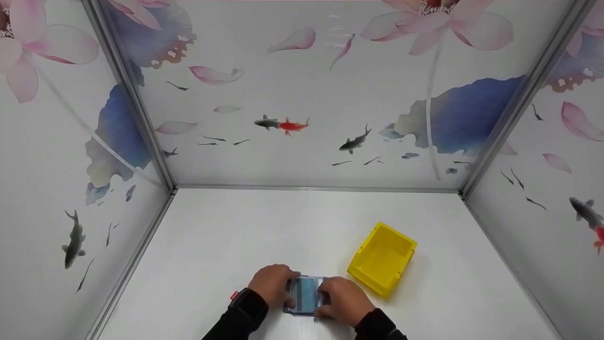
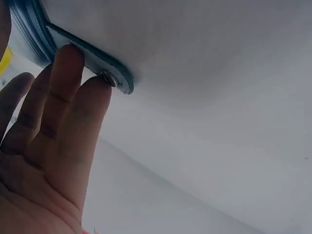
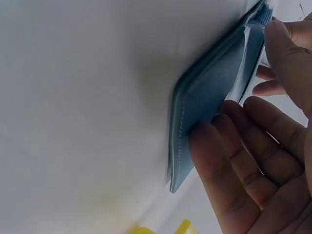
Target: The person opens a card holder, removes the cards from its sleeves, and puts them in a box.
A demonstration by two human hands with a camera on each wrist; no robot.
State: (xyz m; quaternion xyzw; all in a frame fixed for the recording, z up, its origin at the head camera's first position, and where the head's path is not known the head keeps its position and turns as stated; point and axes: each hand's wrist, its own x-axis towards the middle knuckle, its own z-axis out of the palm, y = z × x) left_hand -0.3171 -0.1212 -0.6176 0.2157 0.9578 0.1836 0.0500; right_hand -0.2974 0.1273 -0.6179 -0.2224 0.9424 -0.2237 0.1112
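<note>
A blue card holder lies opened on the white table between both hands, with clear plastic sleeves showing in the head view. My left hand grips its left side. In the left wrist view, fingertips press against a strap with a round metal snap. My right hand holds the right side between thumb and fingers. Seen from the right wrist, the stitched blue cover is tilted up off the table under the fingertips, and the thumb is at the sleeve edges.
A yellow plastic bin stands on the table just beyond my right hand. White panels printed with fish and lotus flowers enclose the table at the back and both sides, joined by grey metal posts.
</note>
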